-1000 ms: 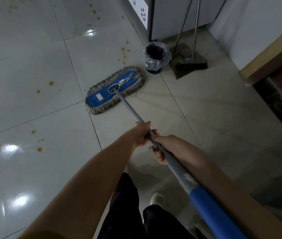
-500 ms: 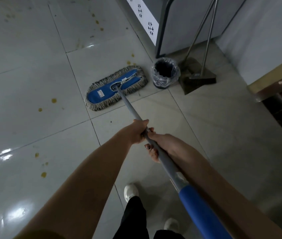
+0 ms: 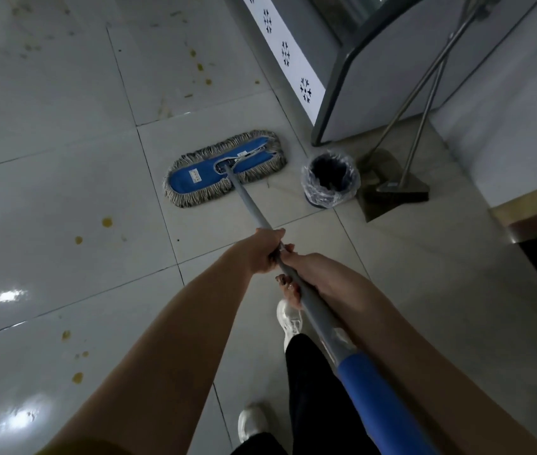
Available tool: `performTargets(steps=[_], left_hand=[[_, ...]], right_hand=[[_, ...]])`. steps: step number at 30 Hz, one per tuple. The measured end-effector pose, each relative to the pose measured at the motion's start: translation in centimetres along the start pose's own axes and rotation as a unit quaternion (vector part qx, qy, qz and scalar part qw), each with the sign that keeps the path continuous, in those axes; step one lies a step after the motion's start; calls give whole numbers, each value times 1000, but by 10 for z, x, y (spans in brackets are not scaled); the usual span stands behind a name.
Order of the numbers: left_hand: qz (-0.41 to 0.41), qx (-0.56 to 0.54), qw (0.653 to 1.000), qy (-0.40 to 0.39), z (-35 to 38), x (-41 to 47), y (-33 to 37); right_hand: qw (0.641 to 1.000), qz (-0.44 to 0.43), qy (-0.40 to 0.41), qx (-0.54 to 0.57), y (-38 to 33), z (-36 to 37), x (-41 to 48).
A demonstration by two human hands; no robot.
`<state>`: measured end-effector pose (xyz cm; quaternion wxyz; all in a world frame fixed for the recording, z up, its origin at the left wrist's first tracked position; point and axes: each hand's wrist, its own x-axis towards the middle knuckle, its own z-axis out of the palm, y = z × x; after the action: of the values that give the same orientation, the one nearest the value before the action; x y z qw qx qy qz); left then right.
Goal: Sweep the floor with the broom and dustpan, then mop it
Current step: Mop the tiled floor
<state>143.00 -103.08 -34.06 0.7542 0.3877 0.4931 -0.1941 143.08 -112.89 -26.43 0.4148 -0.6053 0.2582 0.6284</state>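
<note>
Two hands are gripping a mop on a shiny tiled floor.
The left hand (image 3: 260, 251) and the right hand (image 3: 313, 274) are both curling tight round the smooth grey pole (image 3: 250, 208). The flat mop head (image 3: 224, 169), blue cloth with a shaggy string fringe, is lying on the glossy pale floor (image 3: 63, 159) near a round bin (image 3: 331, 178) lined with crinkly plastic. The dustpan (image 3: 375, 208) and broom (image 3: 404, 188) are standing beside the bin. Small yellow spots (image 3: 107, 221) are dotting the tiles.

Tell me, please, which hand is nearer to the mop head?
Left. The left hand grips the handle on the side toward the mop head; the right hand grips it directly behind, farther from the mop head.
</note>
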Motion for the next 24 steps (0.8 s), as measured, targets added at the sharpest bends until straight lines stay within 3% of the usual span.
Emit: performTargets(steps=[9,15,24], left_hand=[[37,-101,993,39,5,56,128],[38,-111,992,37,2,93,197],[35,-109,993,17,-45,148,320]], right_hand=[[995,-44,9,-85,-145,0,45],[993,-9,12,-118,-226,4,67],[992,-25,5,-125,-353,51,96]])
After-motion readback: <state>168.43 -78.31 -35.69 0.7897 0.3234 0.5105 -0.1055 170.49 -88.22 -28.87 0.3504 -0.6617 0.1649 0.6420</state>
